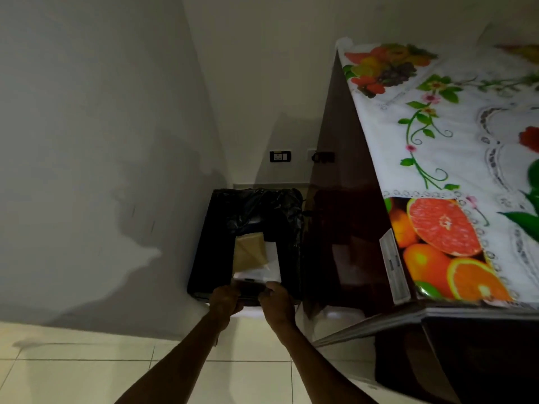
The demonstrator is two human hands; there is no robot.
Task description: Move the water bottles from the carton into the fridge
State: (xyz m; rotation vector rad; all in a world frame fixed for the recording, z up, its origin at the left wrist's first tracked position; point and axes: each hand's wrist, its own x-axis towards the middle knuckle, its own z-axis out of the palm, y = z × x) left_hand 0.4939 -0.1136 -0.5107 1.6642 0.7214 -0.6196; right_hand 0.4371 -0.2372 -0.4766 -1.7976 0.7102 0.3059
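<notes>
Head view, left hand (pixel 226 297) and right hand (pixel 277 300), fingers (pixel 271 288) curled on blurred flat object (pixel 253 287) over black bin (pixel 210 258)

Pale tiled floor (pixel 73 374) carries a black bin (pixel 210 258), apparently bag-lined, beside the fridge (pixel 344 217)

Single head view, steep downward, near bin (pixel 214 243), fridge (pixel 350 205) right.

Glossy fridge (pixel 344 217), crinkled plastic bin liner (pixel 256 208)
</notes>
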